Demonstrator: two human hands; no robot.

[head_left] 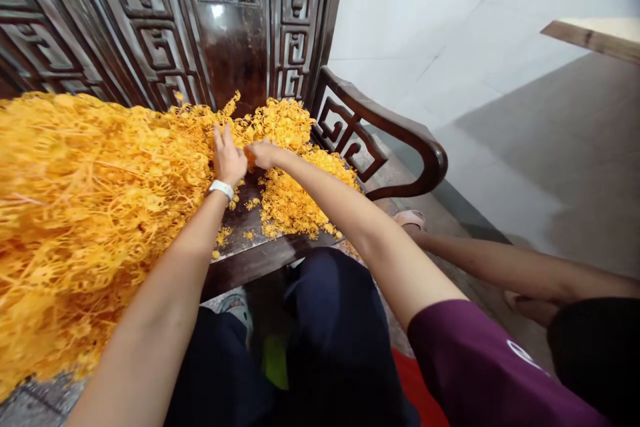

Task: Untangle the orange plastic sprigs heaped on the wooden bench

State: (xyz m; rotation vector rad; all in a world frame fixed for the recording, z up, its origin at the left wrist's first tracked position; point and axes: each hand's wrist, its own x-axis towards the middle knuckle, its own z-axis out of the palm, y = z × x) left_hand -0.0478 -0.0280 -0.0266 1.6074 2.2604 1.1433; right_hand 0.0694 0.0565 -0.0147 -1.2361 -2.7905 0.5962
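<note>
My left hand (230,161), with a white band at the wrist, reaches to the right edge of a big heap of yellow-orange branching sprigs (115,180), which look like artificial flowers. Its fingers are stretched out and touch the sprigs. Close beside it, my right hand (265,153) has its fingers curled down over some orange-yellow material, and what they hold is hidden. A smaller pile of yellow sprigs (295,193) lies right of both hands, near the bench's end. Loose yellow bits (250,203) are scattered on the dark wooden seat (245,220).
Behind the heap rises the bench's carved wooden back (235,47), and its curved armrest (400,120) closes off the right end. Another person's bare leg (500,267), in a pink sandal (410,217), is at the right. A white wall (425,27) stands beyond.
</note>
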